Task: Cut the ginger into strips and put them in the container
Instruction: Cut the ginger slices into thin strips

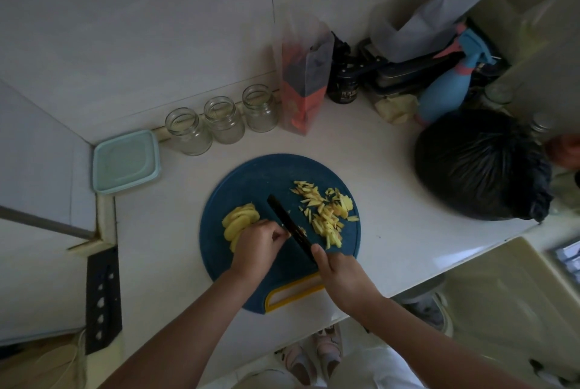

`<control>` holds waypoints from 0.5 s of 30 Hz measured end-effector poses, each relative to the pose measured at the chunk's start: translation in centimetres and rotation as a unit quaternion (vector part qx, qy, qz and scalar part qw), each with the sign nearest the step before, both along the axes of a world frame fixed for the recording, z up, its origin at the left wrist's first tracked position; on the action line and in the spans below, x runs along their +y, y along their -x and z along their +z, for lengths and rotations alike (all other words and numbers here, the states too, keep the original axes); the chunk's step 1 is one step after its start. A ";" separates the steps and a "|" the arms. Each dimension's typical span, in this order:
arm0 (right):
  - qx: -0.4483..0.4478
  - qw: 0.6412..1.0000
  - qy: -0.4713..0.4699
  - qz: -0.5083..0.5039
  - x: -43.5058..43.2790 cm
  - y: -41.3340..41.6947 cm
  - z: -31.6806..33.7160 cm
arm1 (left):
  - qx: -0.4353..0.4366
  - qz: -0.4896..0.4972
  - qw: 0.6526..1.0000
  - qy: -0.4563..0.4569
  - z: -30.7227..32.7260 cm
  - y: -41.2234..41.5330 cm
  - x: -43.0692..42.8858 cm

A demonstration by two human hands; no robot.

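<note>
Nearest, the right hand (342,275) wraps the handle of a black-bladed kitchen knife (292,227). The blade's long axis runs diagonally from near-right to far-left across the round dark-blue cutting board with a yellow handle (251,187). Just left of the blade, the left hand (257,244) is curled knuckles-up over the near end of a fanned row of pale yellow ginger slices (241,217), its fingertips (282,233) close against the blade's side. Whether they pinch a separate small piece I cannot tell. So the uncut ginger lies on the blade's left and the loose heap of cut ginger strips (326,213) on its right. The next cuts will likely work leftward into the row. Farther off on the white counter (376,153), well left of the board, sits the pale green square plastic container (125,161), seemingly lidded and nearer the left hand.
</note>
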State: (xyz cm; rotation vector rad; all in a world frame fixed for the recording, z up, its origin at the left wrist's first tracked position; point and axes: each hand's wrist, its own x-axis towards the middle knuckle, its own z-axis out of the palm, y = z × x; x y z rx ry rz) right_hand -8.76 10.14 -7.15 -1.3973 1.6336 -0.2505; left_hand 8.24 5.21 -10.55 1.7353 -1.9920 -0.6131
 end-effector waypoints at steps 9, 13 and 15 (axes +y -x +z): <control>0.003 1.000 -0.001 0.015 -0.1 0.1 -0.1 | -0.031 0.004 0.999 -0.041 1.0 0.3 -0.4; 0.015 1.000 0.007 0.023 0.1 -0.1 -0.2 | -0.071 -0.008 0.993 -0.098 2.1 0.9 -1.0; 0.020 1.000 0.006 0.022 0.1 -0.2 0.0 | -0.087 -0.011 0.990 -0.107 2.3 1.0 -1.2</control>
